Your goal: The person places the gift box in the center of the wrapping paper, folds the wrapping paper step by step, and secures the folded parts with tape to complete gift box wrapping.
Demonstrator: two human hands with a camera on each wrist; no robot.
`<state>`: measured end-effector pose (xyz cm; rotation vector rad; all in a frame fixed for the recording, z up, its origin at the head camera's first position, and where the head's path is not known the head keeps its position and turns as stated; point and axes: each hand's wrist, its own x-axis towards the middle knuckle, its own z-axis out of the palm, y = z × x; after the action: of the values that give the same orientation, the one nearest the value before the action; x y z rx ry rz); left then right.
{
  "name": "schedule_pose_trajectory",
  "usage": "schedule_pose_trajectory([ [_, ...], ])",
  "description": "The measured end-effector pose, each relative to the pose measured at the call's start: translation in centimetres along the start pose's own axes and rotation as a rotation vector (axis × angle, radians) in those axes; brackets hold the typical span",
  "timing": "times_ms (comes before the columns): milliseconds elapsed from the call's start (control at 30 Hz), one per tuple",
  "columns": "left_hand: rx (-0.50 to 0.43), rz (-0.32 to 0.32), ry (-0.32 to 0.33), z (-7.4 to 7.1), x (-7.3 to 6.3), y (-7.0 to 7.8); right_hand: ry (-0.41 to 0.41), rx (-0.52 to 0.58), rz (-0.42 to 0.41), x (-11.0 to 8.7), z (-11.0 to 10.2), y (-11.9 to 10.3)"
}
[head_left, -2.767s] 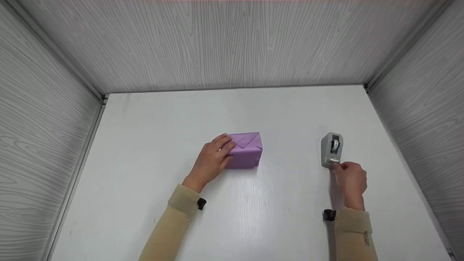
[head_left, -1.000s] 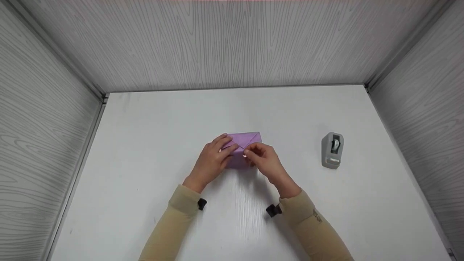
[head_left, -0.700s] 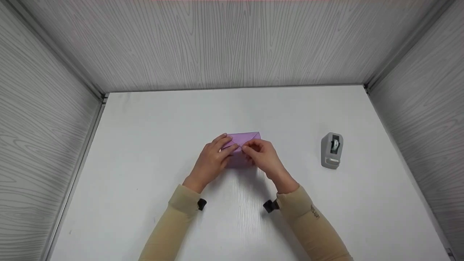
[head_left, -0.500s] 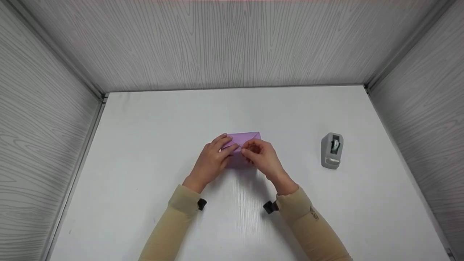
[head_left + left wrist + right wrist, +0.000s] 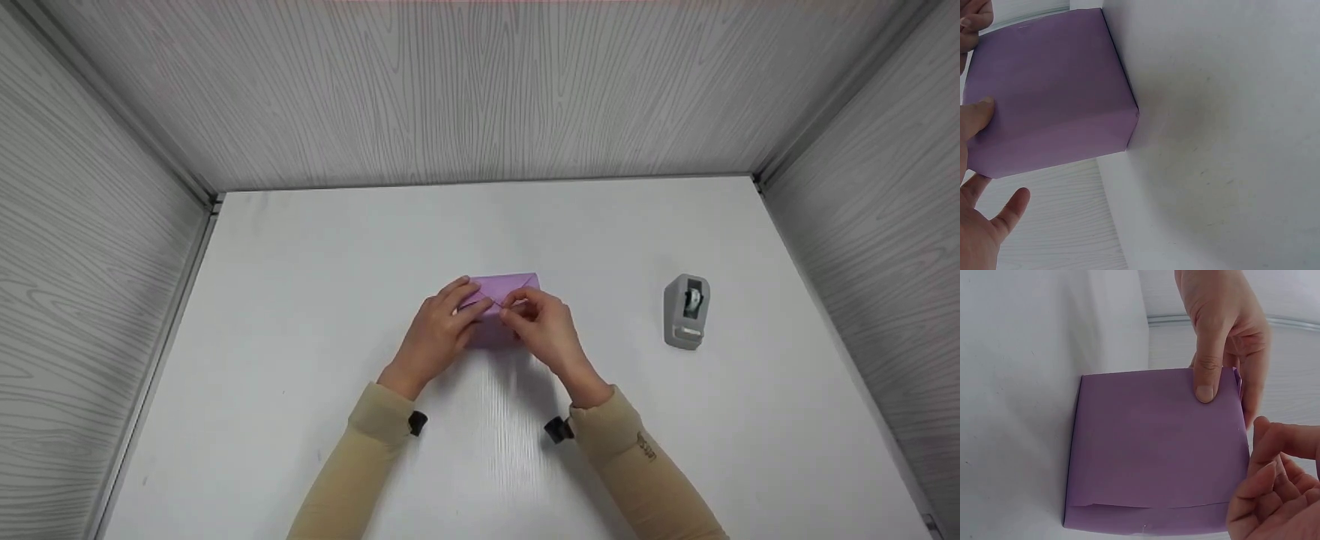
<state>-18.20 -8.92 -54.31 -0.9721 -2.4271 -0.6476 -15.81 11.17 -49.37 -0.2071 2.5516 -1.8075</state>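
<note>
A box wrapped in purple paper (image 5: 495, 336) stands on the white table, with a pointed paper flap folded over its top. My left hand (image 5: 439, 330) grips its left side, fingers over the top and thumb (image 5: 1206, 385) against the near face. At the flap's tip, the bent thumb and forefinger of my right hand (image 5: 551, 330) hold a small piece of clear tape, which the fingertips hide almost wholly. In the left wrist view the near face of the box (image 5: 1050, 84) looks smooth; a paper seam runs low across it in the right wrist view.
A grey tape dispenser (image 5: 686, 311) with a roll of tape stands to the right of the box. Grey wood-grain panels (image 5: 480, 90) rise behind the table (image 5: 337, 247) and along both sides.
My right hand has come left from the tape dispenser to the box with a piece of tape, then up to the flap's tip. The left hand and box have stayed put.
</note>
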Motion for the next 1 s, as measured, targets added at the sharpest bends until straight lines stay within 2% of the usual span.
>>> schedule_pose_trajectory([
  [167,-0.014,0.024,0.035,0.14,-0.07,-0.08,0.008,-0.062,-0.026,-0.02,-0.08,0.16],
  [333,-0.016,0.035,0.044,0.20,-0.07,-0.16,-0.022,-0.061,-0.033,-0.05,-0.12,0.51],
  [567,-0.019,0.023,0.017,0.08,-0.05,-0.15,0.005,0.085,-0.001,0.07,0.05,0.45],
  [700,-0.031,0.022,0.025,0.08,-0.05,-0.11,0.010,0.168,0.003,0.20,0.05,0.26],
  [1000,-0.017,0.008,0.014,0.07,-0.12,-0.06,0.025,0.253,-0.003,0.31,-0.05,-0.12],
])
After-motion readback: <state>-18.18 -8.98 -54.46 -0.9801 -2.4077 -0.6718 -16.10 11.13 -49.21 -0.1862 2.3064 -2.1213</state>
